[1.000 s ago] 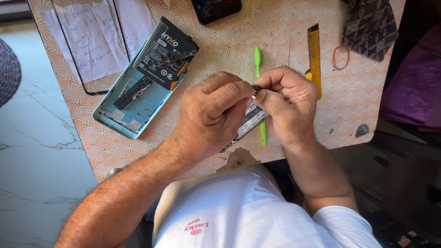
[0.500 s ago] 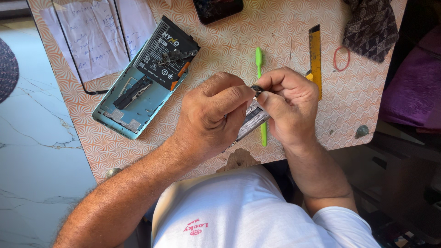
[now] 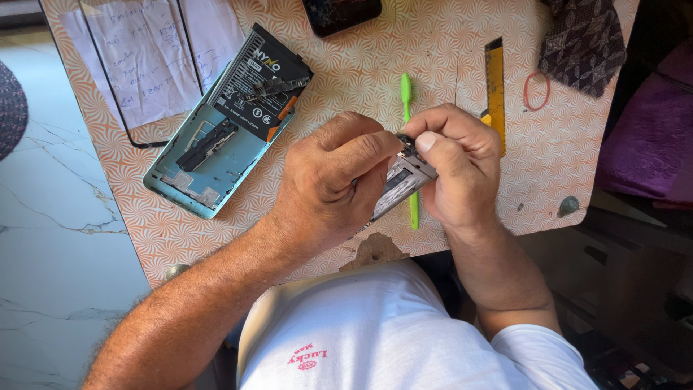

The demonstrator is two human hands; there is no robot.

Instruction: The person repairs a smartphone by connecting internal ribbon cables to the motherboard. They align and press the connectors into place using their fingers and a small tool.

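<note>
A patterned orange bench [image 3: 462,43] carries an opened phone shell [image 3: 216,137] with a black battery, lying well to the left of the hands, with a sheet of paper [image 3: 144,54] beyond it. The left hand [image 3: 332,188] and right hand [image 3: 455,166] meet above the bench's near edge, both pinched on a small grey phone part [image 3: 404,179]. A green stick [image 3: 408,101] lies under the hands, and a yellow ruler [image 3: 494,79] and red rubber band [image 3: 536,90] lie just right of them.

Orange-patterned table [image 3: 216,245], white marble floor [image 3: 50,289], purple cushion [image 3: 650,137], bright daylight
</note>
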